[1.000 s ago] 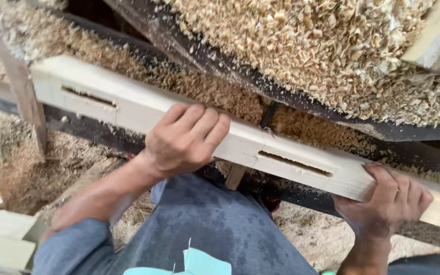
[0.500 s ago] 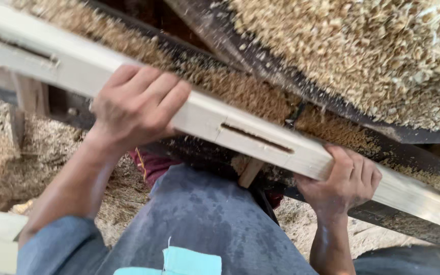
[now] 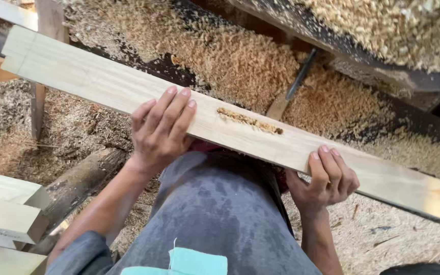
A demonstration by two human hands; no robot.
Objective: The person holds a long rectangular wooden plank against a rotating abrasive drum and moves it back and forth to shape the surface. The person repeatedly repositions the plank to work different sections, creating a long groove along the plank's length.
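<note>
Down at my far left, a stack of pale sawn wooden blocks [image 3: 6,219] sits beside a dark round log [image 3: 85,175] lying in the sawdust. Above them the long pale wooden board [image 3: 92,81] that I am handling starts at the upper left with a clean square end and runs slanting down to the right, across my lap, over my grey trousers [image 3: 220,214].

Next along, my left hand [image 3: 159,133] clasps the board from the near edge, fingers laid flat over its top face and spread, thumb hidden underneath. Just to the right of those fingers is a narrow slot [image 3: 250,120] cut into the top face, packed with shavings and not cleared out. From here it looks cut to length, so I judge that step done; emptying it is left, and I cannot tell its depth.

Behind the board, heaps of tan wood shavings [image 3: 240,56] cover a dark sloping frame, with a thin dark metal rod [image 3: 301,74] poking out.

Farther right, my right hand [image 3: 327,178] curls up around the board's near edge, fingertips on top, gripping it firmly. Past it the board's right end runs toward the picture's edge, plain and uncut.
</note>
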